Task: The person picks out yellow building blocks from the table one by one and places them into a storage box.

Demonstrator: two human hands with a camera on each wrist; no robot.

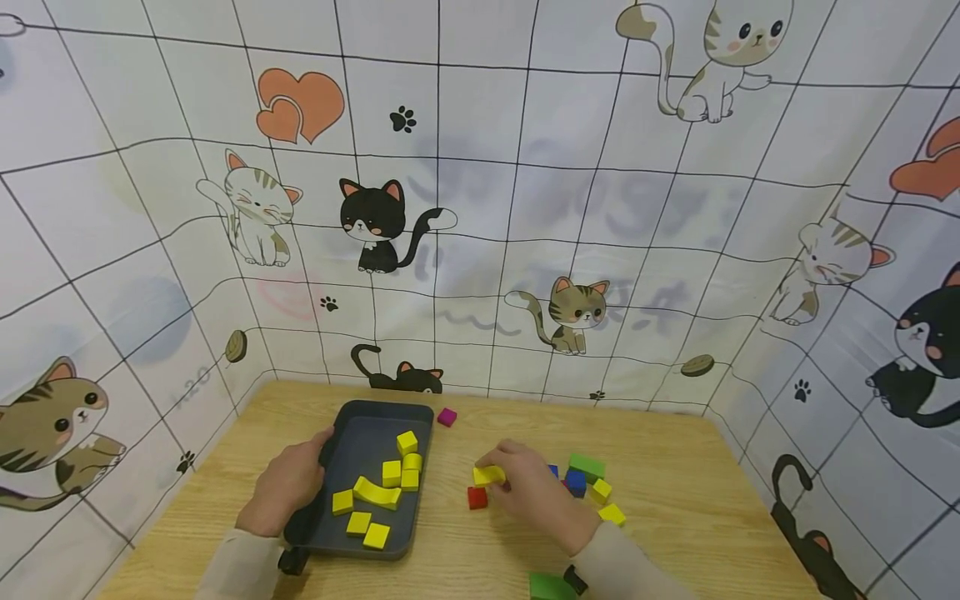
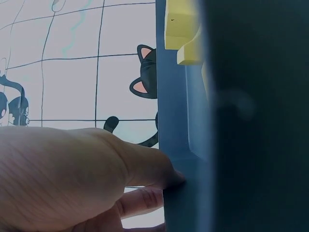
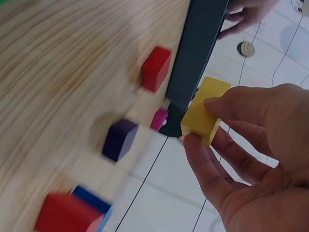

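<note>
My left hand (image 1: 287,485) grips the left wall of a dark grey tray (image 1: 367,421); in the left wrist view the thumb presses the tray's side (image 2: 173,116) and the other fingers lie outside it. Several yellow blocks, one of them a curved yellow block (image 1: 377,493), lie inside the tray. To the right of the tray, my right hand (image 1: 528,492) pinches a yellow block (image 3: 206,108) between thumb and fingertips, above the table. A red block (image 1: 477,498) lies on the wood just below that hand in the head view.
Right of the right hand lie a blue block (image 1: 575,483), a long green block (image 1: 587,467) and two yellow blocks (image 1: 612,514). A magenta block (image 1: 447,417) sits beyond the tray's far right corner. Another green block (image 1: 551,586) is near the front edge. Cat-printed cloth (image 1: 480,208) surrounds the table.
</note>
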